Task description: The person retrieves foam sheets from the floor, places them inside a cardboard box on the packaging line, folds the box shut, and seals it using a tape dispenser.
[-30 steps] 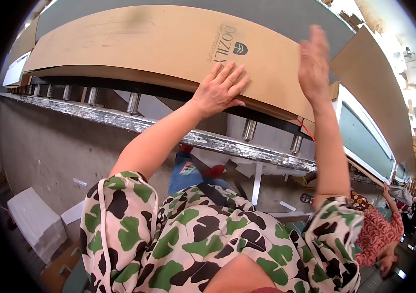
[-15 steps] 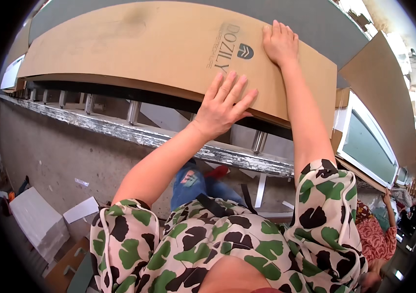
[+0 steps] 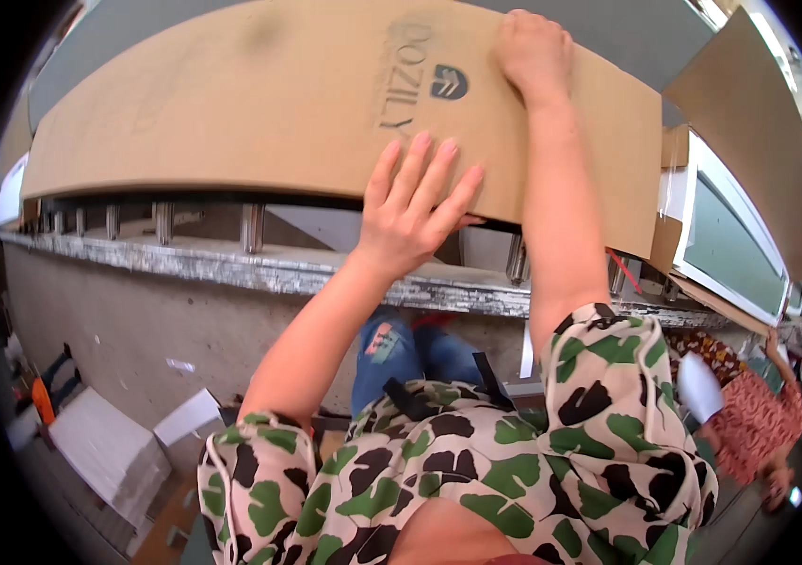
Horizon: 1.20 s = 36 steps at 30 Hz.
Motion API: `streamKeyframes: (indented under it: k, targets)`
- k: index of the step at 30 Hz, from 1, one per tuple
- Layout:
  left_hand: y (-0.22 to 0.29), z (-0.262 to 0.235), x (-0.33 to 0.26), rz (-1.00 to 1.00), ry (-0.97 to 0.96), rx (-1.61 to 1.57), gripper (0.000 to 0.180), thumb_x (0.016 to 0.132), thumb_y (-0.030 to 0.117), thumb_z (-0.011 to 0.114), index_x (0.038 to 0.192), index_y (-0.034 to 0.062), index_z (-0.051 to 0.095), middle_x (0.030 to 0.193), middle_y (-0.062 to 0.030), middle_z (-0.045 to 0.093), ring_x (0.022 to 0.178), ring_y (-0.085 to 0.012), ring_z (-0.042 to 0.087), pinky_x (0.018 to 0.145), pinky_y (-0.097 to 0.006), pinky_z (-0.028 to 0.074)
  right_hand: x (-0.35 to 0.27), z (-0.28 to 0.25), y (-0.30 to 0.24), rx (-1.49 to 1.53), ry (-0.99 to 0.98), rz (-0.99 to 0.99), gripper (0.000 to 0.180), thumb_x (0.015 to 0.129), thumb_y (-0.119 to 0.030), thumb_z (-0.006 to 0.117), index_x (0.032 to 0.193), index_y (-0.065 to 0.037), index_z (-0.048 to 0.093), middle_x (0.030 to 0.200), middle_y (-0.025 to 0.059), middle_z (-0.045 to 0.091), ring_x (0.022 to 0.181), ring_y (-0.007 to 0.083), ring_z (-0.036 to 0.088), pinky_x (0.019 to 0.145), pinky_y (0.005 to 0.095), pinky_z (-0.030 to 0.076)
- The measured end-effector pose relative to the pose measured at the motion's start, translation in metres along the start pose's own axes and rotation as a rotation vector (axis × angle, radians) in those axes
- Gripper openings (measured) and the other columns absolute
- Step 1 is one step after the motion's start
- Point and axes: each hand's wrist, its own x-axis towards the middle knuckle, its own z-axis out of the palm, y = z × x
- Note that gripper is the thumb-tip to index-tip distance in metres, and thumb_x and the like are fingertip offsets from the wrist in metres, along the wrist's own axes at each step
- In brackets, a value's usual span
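Note:
A long, flat cardboard box (image 3: 231, 104) with a dark printed mark lies across the metal rollers in front of me. My left hand (image 3: 408, 212) rests on its near edge, fingers stretched out over the top face and the thumb by the rim. At the box's far edge my right hand (image 3: 534, 58) has its fingers curled down, closed on that edge; the fingertips are hidden.
The roller line (image 3: 252, 229) runs along a worn, chipped rail (image 3: 307, 273). To the right stands an opened carton with a white-framed panel (image 3: 735, 235); a person in a red patterned top (image 3: 763, 414) is beside it. White stacked sheets (image 3: 104, 438) are on the floor at lower left.
The near right end of the box has shifted, uncovering more rollers and a red strip there. My right hand's fingers went from lying flat to curled at the far edge. My left hand stays spread.

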Motion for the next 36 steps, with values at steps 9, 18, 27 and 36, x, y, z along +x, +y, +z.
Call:
streamKeyframes:
  k: [9,18,27,36]
  targets:
    - [-0.003,-0.001,0.040,0.367,-0.521,-0.073,0.084,0.068,0.037,0.072,0.135,-0.0023,0.038,0.145,-0.0166,0.037,0.137,-0.0317,0.032,0.113,-0.050,0.022,-0.006,0.022,-0.017,0.390,0.430,0.026,0.015,0.078,-0.013,0.050,0.077,-0.009,0.064,0.080,0.0132,0.065,0.082,0.0324,0.060,0.077,0.0452,0.043]
    - [-0.024,0.012,0.022,0.466,-0.482,0.071,0.075,0.087,0.039,0.060,0.145,0.0033,0.029,0.150,-0.0205,0.028,0.141,-0.0328,0.024,0.115,-0.049,0.017,-0.125,-0.021,0.001,1.175,0.598,0.149,0.020,0.093,-0.018,0.046,0.086,-0.001,0.054,0.079,0.0234,0.055,0.074,0.0385,0.054,0.070,0.0434,0.044]
    - [-0.040,0.025,0.011,0.561,-0.235,0.092,0.074,0.091,0.044,0.053,0.147,0.0044,0.025,0.150,-0.0165,0.031,0.139,-0.0286,0.029,0.109,-0.045,0.030,-0.639,-0.141,0.034,0.416,0.763,1.322,0.022,0.090,-0.021,0.060,0.103,-0.003,0.065,0.091,0.0150,0.068,0.084,0.0275,0.066,0.077,0.0368,0.052]
    - [-0.069,0.050,0.005,0.644,-0.123,0.134,0.075,0.093,0.049,0.049,0.145,0.0005,0.027,0.148,-0.0177,0.033,0.138,-0.0294,0.033,0.107,-0.043,0.034,-1.053,-0.442,-0.073,-1.283,0.429,1.909,0.060,0.078,-0.050,0.070,0.104,0.003,0.060,0.086,0.0162,0.063,0.075,0.0251,0.064,0.073,0.0346,0.053]
